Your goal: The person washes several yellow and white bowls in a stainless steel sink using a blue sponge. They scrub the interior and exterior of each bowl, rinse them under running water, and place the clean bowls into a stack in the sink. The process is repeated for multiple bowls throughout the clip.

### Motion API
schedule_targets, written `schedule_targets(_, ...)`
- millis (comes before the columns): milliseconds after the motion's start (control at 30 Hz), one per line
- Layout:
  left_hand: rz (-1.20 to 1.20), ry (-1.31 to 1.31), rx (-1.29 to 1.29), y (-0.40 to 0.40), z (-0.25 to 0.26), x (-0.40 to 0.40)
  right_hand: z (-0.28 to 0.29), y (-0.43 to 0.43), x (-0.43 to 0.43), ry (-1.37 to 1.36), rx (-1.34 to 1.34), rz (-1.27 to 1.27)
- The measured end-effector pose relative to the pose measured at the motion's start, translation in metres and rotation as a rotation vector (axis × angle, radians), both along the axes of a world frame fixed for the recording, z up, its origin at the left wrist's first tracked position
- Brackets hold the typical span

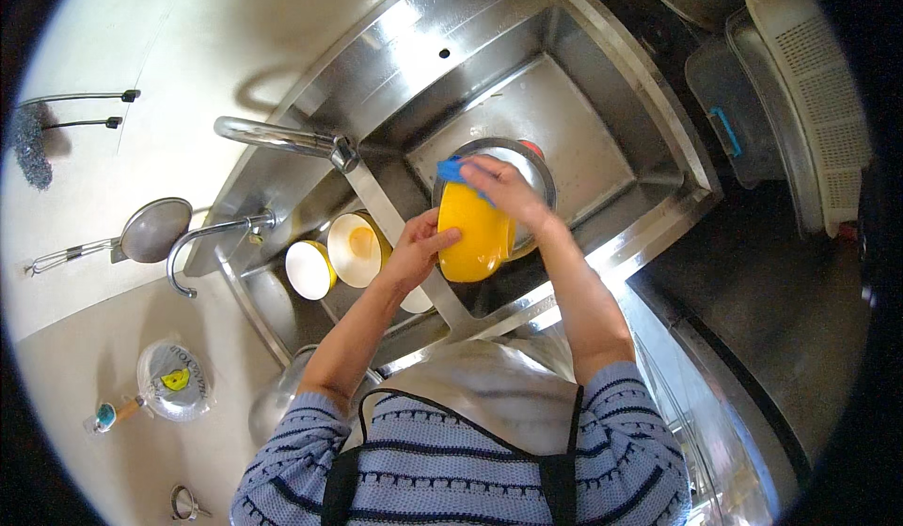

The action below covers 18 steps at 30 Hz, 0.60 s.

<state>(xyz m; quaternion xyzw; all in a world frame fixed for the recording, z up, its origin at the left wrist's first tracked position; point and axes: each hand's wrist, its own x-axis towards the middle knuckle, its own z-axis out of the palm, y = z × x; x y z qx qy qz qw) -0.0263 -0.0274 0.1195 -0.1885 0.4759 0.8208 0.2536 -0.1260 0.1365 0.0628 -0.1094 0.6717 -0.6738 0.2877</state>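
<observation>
A glossy yellow bowl (474, 238) is tilted on its side above the divider of a stainless steel double sink. My left hand (417, 249) grips it by the near left side, thumb on the yellow outer wall. My right hand (504, 186) presses a blue cloth (451, 170) against the bowl's far edge. Behind and below the bowl, a round metal basin (544, 173) stands in the right sink, partly hidden; a bit of something red (532, 149) shows beyond it. In the left sink lie two yellow bowls with white insides, a smaller one (308, 270) and a larger one (353, 247).
Two faucets, a thick one (282, 138) and a thin one (211, 228), reach over the left side. A strainer (155, 230) and a scouring pad (33, 149) hang on the wall. At the right stand a white plastic basket (811, 68) and stacked tubs (734, 110).
</observation>
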Motion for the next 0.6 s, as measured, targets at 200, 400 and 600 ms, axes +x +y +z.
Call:
schedule_targets(200, 0.455, -0.107, 0.371, -0.001, 0.001, 0.005, -0.033, 0.029, 0.014, -0.864, -0.48, -0.424)
schedule_targets(400, 0.597, -0.138, 0.365, -0.008, -0.02, 0.003, -0.001, 0.017, 0.068, -0.301, -0.364, -0.589)
schedule_targets(600, 0.533, -0.051, 0.175, 0.0, -0.008, 0.003, -0.006, 0.001, 0.094, 0.266, 0.067, -0.47)
